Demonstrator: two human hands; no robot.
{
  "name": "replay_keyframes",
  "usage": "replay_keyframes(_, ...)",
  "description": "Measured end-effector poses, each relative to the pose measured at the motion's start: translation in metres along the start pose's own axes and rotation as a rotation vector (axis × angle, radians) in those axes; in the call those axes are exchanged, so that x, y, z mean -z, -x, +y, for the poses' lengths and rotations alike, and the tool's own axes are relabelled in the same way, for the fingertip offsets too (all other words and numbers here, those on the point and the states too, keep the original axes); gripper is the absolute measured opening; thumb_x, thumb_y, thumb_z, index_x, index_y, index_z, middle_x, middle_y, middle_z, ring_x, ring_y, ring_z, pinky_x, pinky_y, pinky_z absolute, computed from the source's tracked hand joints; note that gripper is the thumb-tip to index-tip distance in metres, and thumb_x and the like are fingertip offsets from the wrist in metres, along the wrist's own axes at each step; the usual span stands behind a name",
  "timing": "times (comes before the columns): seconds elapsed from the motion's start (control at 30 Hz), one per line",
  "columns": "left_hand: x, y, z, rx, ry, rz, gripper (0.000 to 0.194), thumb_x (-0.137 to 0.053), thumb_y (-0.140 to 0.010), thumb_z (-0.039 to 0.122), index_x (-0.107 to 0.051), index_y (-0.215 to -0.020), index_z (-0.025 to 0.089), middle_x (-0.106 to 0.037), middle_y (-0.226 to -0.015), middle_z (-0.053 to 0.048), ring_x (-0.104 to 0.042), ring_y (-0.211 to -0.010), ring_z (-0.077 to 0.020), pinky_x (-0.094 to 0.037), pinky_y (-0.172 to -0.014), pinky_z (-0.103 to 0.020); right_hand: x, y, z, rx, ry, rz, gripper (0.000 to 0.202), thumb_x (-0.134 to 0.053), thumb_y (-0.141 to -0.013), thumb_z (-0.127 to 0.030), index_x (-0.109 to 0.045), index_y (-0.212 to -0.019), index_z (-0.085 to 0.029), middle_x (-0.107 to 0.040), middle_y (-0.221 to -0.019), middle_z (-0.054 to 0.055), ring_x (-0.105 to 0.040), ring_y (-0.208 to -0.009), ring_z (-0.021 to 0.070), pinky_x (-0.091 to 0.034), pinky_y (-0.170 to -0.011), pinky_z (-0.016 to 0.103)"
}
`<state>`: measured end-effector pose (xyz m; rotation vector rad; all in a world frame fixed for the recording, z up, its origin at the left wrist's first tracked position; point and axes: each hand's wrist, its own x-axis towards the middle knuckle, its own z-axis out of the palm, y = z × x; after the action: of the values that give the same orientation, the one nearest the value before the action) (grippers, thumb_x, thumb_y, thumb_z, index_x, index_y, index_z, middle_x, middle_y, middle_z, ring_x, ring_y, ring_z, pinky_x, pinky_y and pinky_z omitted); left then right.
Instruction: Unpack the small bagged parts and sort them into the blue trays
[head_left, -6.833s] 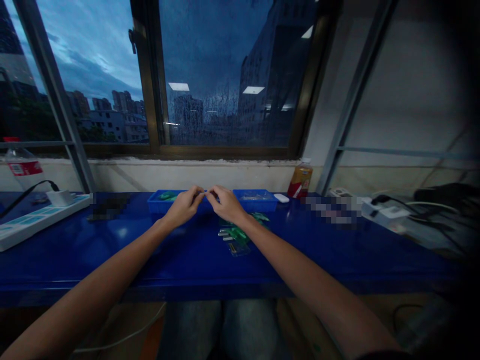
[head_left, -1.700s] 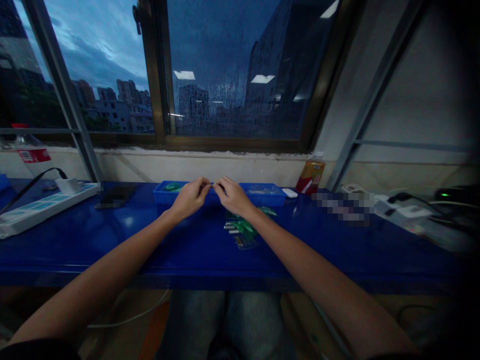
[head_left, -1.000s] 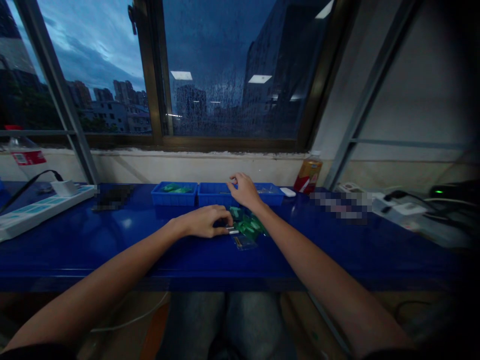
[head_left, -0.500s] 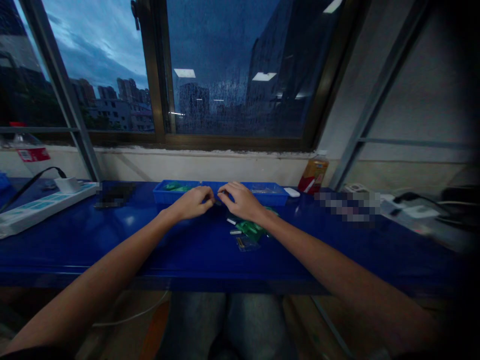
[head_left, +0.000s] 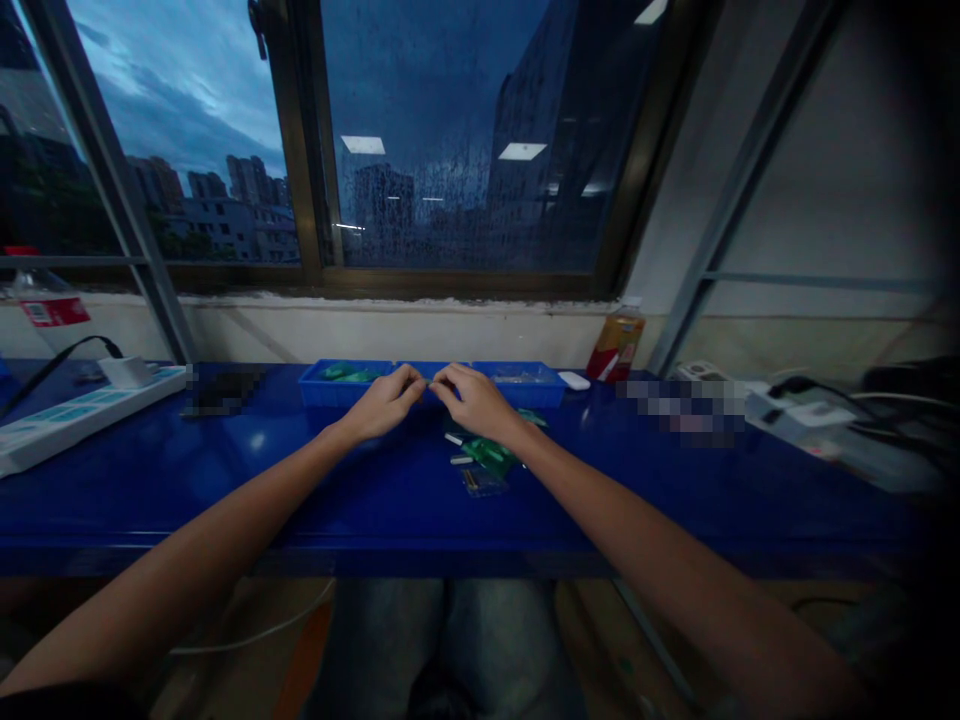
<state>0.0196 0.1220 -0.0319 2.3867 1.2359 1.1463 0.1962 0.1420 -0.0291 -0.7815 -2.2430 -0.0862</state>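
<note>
My left hand (head_left: 388, 398) and my right hand (head_left: 471, 396) meet fingertip to fingertip above the blue table, in front of the blue bins. Both are closed in a pinch around something too small to make out. Green plastic packets (head_left: 491, 455) lie below my right wrist, with small white pieces (head_left: 460, 460) at their left. Nearer the table's front is a clear bag (head_left: 484, 483) with small metallic parts. The left blue bin (head_left: 306, 392) holds green packets; the right blue bin (head_left: 556, 392) holds clear ones. My hands partly hide the middle bin.
A white power strip (head_left: 90, 418) with a plug and a red-labelled bottle (head_left: 51, 310) stand at the left. At the back right are a white oval object (head_left: 574, 381) and a drink carton (head_left: 616, 345). Cables and adapters (head_left: 810, 415) lie farther right.
The whole view has shifted slightly. My fingertips are closer together, and the dark thing seen between them earlier is now barely visible.
</note>
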Motion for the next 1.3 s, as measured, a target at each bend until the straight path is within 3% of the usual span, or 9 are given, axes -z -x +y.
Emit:
replay_keyframes(0.13, 0.0012, -0.0001, 0.0012, -0.087, -0.01, 0.04, 0.026, -0.044, -0.082, 0.029, -0.045, -0.105, 0.016, -0.06, -0.082, -0.003, -0.056, -0.074, -0.015, -0.042, -0.066, -0.026, -0.0019, -0.0019, 0.0018, 0.001, 0.022, -0.017, 0.026, -0.034, -0.089, -0.026, -0.053, -0.075, -0.017, -0.055, -0.075, 0.004, -0.051, -0.073, 0.0145, -0.036, -0.067, 0.025)
replay_keyframes(0.3, 0.003, 0.0003, 0.0033, -0.13, -0.106, 0.063, 0.02, -0.044, -0.083, 0.029, -0.052, -0.097, 0.017, -0.059, -0.072, -0.001, -0.055, -0.067, -0.0138, -0.04, -0.061, -0.024, -0.0004, -0.0015, -0.0012, -0.009, 0.004, -0.024, 0.029, -0.031, -0.09, -0.028, -0.053, -0.076, -0.017, -0.055, -0.074, 0.004, -0.051, -0.072, 0.0143, -0.036, -0.067, 0.026)
replay_keyframes(0.47, 0.0036, 0.0001, 0.0038, -0.092, -0.094, 0.111, 0.024, -0.039, -0.086, 0.033, -0.054, -0.093, 0.015, -0.061, -0.075, -0.002, -0.056, -0.066, -0.0138, -0.039, -0.06, -0.024, -0.0008, 0.0008, -0.0021, -0.024, -0.072, 0.03, 0.023, -0.049, -0.082, -0.031, -0.049, -0.101, -0.018, -0.056, -0.082, 0.002, -0.052, -0.073, 0.0147, -0.038, -0.067, 0.025)
replay_keyframes(0.63, 0.0052, 0.001, 0.007, -0.069, -0.128, 0.095, 0.028, -0.035, -0.087, 0.033, -0.056, -0.081, 0.015, -0.059, -0.067, -0.001, -0.054, -0.062, -0.0131, -0.038, -0.059, -0.024, -0.0002, 0.0006, -0.002, 0.032, -0.051, 0.031, 0.009, -0.047, -0.082, -0.023, -0.052, -0.087, -0.018, -0.055, -0.082, 0.003, -0.05, -0.073, 0.0142, -0.037, -0.067, 0.025)
replay_keyframes(0.83, 0.0022, 0.0015, 0.0041, -0.119, -0.066, 0.15, 0.027, -0.046, -0.083, 0.031, -0.049, -0.104, 0.015, -0.06, -0.073, -0.001, -0.055, -0.065, -0.0125, -0.041, -0.06, -0.023, 0.0014, -0.0011, -0.0036, 0.016, -0.036, 0.026, 0.018, -0.036, -0.088, -0.026, -0.052, -0.084, -0.018, -0.054, -0.082, 0.004, -0.051, -0.077, 0.0147, -0.037, -0.07, 0.026)
replay_keyframes(0.97, 0.0018, 0.0012, 0.0038, -0.142, -0.081, 0.161, 0.021, -0.045, -0.083, 0.028, -0.052, -0.098, 0.015, -0.059, -0.07, -0.001, -0.053, -0.062, -0.0115, -0.04, -0.058, -0.022, 0.0003, -0.0022, -0.0037, -0.002, -0.049, 0.03, 0.023, -0.034, -0.089, -0.028, -0.053, -0.082, -0.018, -0.055, -0.079, 0.004, -0.051, -0.076, 0.0145, -0.037, -0.07, 0.026)
replay_keyframes(1.13, 0.0033, 0.0006, 0.0053, -0.118, -0.148, 0.18, 0.024, -0.04, -0.086, 0.03, -0.057, -0.088, 0.014, -0.061, -0.072, -0.002, -0.053, -0.062, -0.012, -0.038, -0.058, -0.023, -0.0016, -0.0004, -0.0055, -0.031, -0.074, 0.061, 0.022, -0.047, -0.083, -0.031, -0.049, -0.101, -0.018, -0.056, -0.079, 0.003, -0.051, -0.072, 0.0147, -0.038, -0.067, 0.026)
replay_keyframes(1.3, 0.0038, 0.0009, 0.0058, -0.083, -0.19, 0.127, 0.027, -0.036, -0.088, 0.03, -0.057, -0.081, 0.015, -0.059, -0.066, -0.001, -0.053, -0.059, -0.012, -0.037, -0.057, -0.023, -0.004, -0.0005, -0.0044, 0.021, -0.044, 0.033, 0.013, -0.042, -0.085, -0.027, -0.051, -0.09, -0.019, -0.055, -0.082, 0.003, -0.05, -0.074, 0.014, -0.037, -0.069, 0.026)
